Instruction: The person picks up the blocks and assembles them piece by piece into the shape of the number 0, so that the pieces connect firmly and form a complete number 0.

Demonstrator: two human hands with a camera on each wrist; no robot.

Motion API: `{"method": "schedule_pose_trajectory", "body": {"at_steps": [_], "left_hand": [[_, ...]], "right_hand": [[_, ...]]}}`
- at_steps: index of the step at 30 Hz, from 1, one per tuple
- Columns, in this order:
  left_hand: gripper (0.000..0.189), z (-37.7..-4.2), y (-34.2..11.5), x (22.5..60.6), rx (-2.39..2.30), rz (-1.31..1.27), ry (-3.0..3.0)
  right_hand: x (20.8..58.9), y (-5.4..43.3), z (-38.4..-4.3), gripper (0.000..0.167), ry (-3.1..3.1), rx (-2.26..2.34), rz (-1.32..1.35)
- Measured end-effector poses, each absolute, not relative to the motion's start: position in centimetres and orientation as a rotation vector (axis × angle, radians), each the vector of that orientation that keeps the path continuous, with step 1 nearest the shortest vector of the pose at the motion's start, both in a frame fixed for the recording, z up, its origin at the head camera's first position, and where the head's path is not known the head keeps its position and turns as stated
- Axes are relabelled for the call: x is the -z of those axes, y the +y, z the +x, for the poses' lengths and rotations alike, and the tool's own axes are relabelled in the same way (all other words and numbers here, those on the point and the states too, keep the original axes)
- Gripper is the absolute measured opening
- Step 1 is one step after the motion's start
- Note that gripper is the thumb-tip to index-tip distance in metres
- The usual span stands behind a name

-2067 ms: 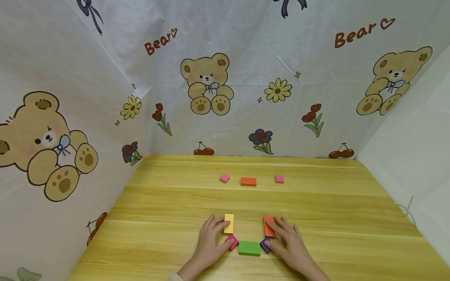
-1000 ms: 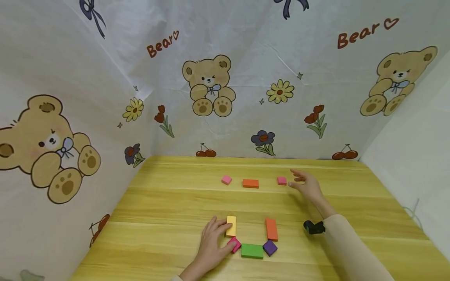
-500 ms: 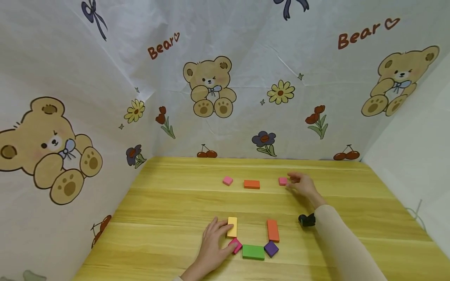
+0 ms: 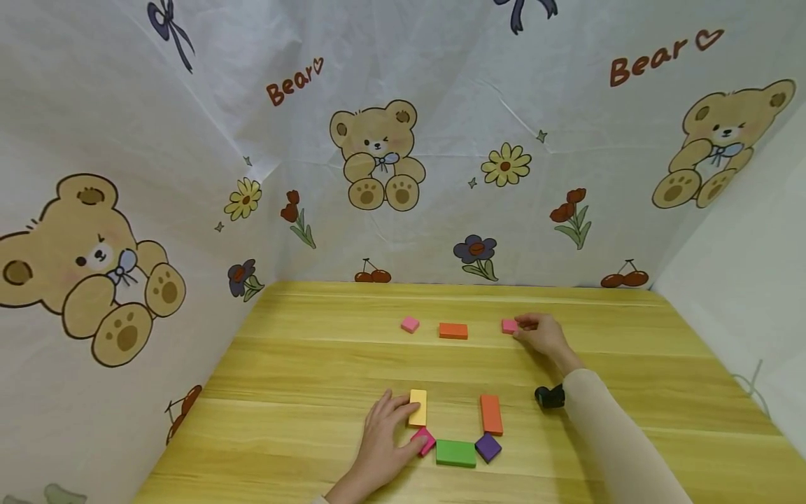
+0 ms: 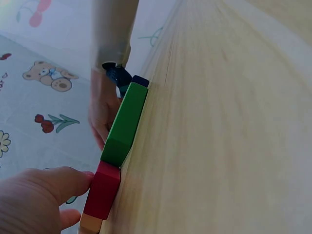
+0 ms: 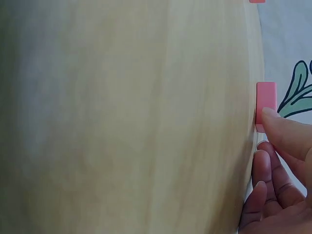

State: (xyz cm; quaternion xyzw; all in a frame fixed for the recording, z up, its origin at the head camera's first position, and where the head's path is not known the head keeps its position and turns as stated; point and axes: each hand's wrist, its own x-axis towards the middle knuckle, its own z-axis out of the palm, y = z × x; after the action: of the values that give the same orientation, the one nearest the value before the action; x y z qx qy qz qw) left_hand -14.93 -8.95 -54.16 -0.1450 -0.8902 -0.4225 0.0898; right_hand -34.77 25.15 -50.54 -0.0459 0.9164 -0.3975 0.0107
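The pink block (image 4: 509,326) lies at the far side of the surface (image 4: 315,378), right of the far orange block (image 4: 453,331), and its right end is held by the right hand (image 4: 543,336). The fingers there are narrowed, the thumb laid against the near face and the index finger apparently behind; how firmly the block is pinched cannot be told. For a clean pick, the grip is best made nearer the block's middle, so that it is not twiddled round when raised. A small, straight lift would be preferred over a drag, and the curled lower fingers should be cleared of the surface. By the left hand (image 4: 378,442), the yellow block (image 4: 418,409) and the magenta block (image 4: 423,441) are touched lightly with loosely extended fingers; that light pressure should be left even, since the green block (image 4: 456,453) could be nudged through the magenta one. If the pink block is to be brought near, a path clear of the near orange block (image 4: 491,415) and the purple block (image 4: 488,448) would be wise.
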Motion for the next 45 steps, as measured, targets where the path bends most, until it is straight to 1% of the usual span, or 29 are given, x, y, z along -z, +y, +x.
{"method": "schedule_pose_trajectory", "body": {"at_steps": [9, 14, 17, 23, 31, 45], "left_hand": [[0.046, -14.9, -8.9, 54.0, 1.251, -0.443, -2.642], [0.046, -15.0, -8.9, 53.9, 1.256, -0.446, -2.642], [0.046, -15.0, -8.9, 53.9, 1.258, -0.442, -2.642], [0.046, -15.0, -8.9, 53.9, 1.267, -0.442, -2.639], [0.046, -15.0, -9.0, 54.0, 1.274, -0.434, -2.647], [0.047, -14.9, -9.1, 53.9, 1.291, -0.433, -2.651]], "right_hand": [[50.4, 25.8, -34.5, 0.040, 2.857, 1.276, -0.088], [50.2, 26.1, -34.1, 0.040, 2.864, 1.267, -0.114], [50.1, 26.0, -33.8, 0.039, 2.843, 1.285, -0.160], [49.7, 25.2, -32.6, 0.037, 2.745, 1.335, -0.341], [49.4, 23.7, -31.1, 0.035, 2.613, 1.278, -0.574], [49.1, 21.9, -28.6, 0.030, 2.471, 1.173, -0.782]]}}
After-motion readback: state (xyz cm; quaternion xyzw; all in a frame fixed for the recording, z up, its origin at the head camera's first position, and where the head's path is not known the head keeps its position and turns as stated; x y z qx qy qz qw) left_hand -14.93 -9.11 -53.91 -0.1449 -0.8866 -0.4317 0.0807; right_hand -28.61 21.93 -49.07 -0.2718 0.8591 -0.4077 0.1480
